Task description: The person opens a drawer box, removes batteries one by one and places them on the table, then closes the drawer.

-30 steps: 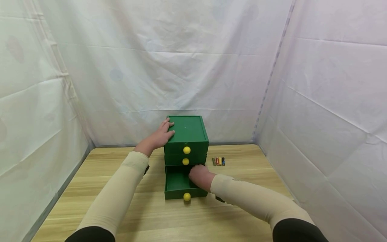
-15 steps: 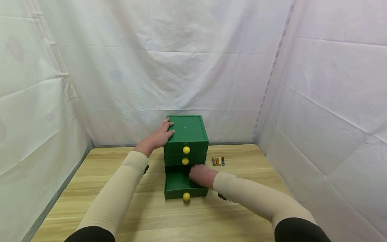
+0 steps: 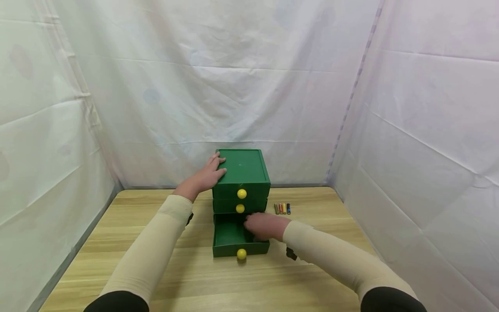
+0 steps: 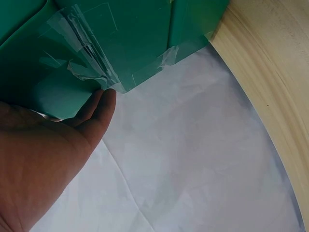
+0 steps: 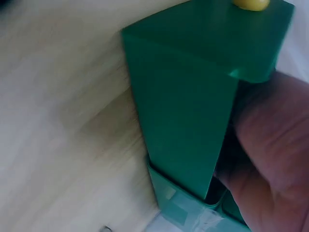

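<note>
A green drawer cabinet [image 3: 242,167] with yellow round knobs stands at the back middle of the table. Its bottom drawer [image 3: 230,250] is pulled out; the two drawers above are in. My left hand [image 3: 204,177] rests on the cabinet's top left edge, and the left wrist view shows its fingers [image 4: 104,113] extended along the taped green side. Inside the pulled-out drawer is my right hand [image 3: 263,226], at the right side. Its fingertips are hidden, so I cannot tell whether they hold anything. The right wrist view shows this hand [image 5: 275,154] reaching over the drawer's side wall.
Several small coloured cylinders [image 3: 282,209], which look like batteries, lie in a row on the wooden table [image 3: 312,277] just right of the cabinet. White cloth hangs [image 3: 218,86] enclose the table at the back and on both sides.
My right hand and forearm have shifted slightly to the right, with the fingers still inside the drawer. The left hand stays on the cabinet. The drawers have not visibly moved.
</note>
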`<state>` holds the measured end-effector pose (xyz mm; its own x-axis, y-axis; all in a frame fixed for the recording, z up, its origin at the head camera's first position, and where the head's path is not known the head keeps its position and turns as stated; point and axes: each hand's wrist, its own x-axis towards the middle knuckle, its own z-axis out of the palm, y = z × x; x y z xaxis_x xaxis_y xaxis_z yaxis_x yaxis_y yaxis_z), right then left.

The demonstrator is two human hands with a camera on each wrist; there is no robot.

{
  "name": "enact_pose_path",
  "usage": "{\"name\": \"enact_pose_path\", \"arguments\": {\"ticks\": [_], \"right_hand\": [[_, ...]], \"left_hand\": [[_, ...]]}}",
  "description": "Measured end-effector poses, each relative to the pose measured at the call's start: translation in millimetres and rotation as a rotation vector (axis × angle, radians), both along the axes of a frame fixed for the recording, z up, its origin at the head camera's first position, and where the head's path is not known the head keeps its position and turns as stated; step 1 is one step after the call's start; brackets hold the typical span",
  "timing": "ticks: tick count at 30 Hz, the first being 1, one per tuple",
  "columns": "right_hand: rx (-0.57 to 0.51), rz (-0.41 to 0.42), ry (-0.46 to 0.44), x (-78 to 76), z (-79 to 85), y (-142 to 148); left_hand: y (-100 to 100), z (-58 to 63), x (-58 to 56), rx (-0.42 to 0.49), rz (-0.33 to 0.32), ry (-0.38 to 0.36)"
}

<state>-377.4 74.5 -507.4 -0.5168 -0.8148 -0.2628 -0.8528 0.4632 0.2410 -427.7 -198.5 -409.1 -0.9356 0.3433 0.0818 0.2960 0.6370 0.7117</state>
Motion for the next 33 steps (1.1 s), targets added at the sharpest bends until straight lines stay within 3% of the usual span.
{"name": "enact_pose_path", "arguments": {"ticks": [6,15,24,33], "right_hand": [[-0.149,-0.035,-0.167,-2.0,3.8,6],[-0.316,-0.091,-0.316,-4.2,11.3,17],[-0.403,-0.138,-0.312,0.9,32.9,25],[-0.474,-0.148,-0.322,6.9,40.9,37]], "left_hand": [[1,0.4,0.1,0.003,0.0,0.004],[1,0.7,1.2,-0.003,0.004,0.004],[2,0.4,1.0,0.006,0.003,0.002],[2,2.3,2.7,0.002,-0.006,-0.001]]}}
